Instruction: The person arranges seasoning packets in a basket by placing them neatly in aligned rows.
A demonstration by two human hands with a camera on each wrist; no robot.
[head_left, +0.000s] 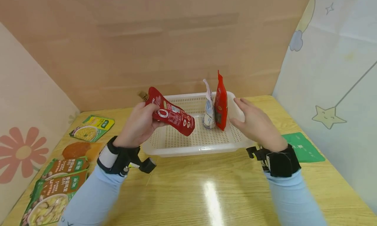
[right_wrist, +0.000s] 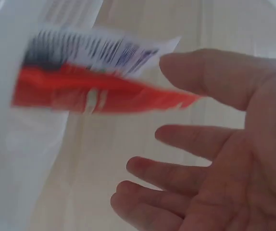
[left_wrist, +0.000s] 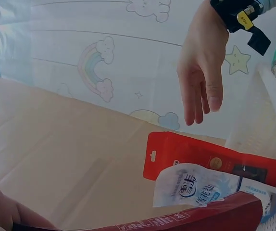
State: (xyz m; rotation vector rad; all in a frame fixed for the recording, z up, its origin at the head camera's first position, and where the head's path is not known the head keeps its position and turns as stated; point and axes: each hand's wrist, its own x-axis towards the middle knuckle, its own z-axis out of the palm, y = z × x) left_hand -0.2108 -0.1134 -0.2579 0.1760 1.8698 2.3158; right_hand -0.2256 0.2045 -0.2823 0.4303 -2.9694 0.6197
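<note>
My left hand [head_left: 138,125] grips a dark red sauce pouch [head_left: 173,116] near its gold-capped spout. The pouch tilts, its bottom end lower and over the left half of a white plastic basket [head_left: 188,151]. Inside the basket a white salt bag [head_left: 209,113] and a bright red packet [head_left: 221,105] stand upright side by side, right of the middle. At the basket's right end is my right hand [head_left: 254,121], its fingers extended and holding nothing. The right wrist view shows these fingers [right_wrist: 176,173] spread beside the red packet's top.
Along the table's left side lie a yellow-green food packet [head_left: 92,128], an orange-brown packet [head_left: 78,150] and overlapping brown-green soup packets [head_left: 56,190]. A green packet [head_left: 303,147] lies at the right, beyond my wrist. A brown paper-like wall [head_left: 176,39] closes the back.
</note>
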